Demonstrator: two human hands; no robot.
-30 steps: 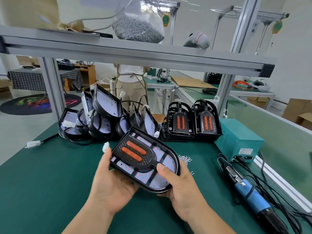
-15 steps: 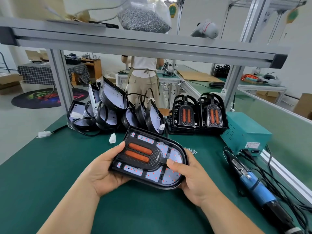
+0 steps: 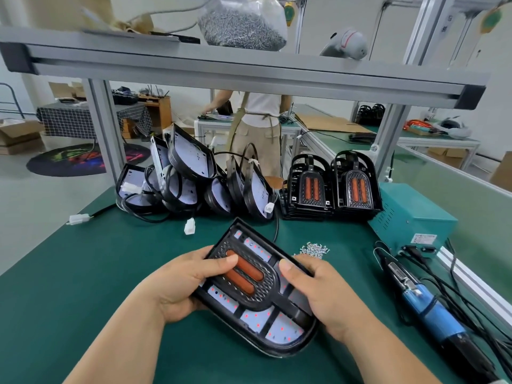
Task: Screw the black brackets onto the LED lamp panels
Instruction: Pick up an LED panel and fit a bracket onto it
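An LED lamp panel (image 3: 279,332) with red dots lies low over the green mat, rounded end towards me. A black bracket (image 3: 266,289) with two orange strips sits on top of it. My left hand (image 3: 180,284) grips the panel's left edge, thumb pressing on the orange strips. My right hand (image 3: 318,295) holds the right edge with its thumb on the bracket. A small heap of screws (image 3: 314,249) lies just beyond my right hand. The blue electric screwdriver (image 3: 426,311) lies on the mat to the right.
Bare lamp panels with cables (image 3: 194,181) are piled at the back left, and two stacks of black brackets (image 3: 329,189) stand at the back centre. A teal power box (image 3: 410,220) sits back right. An aluminium shelf beam (image 3: 249,70) crosses overhead. A person (image 3: 260,128) stands behind the bench.
The panel has turned so its rounded end now points towards me and has come down nearer the mat. My left thumb has moved onto the orange strips.
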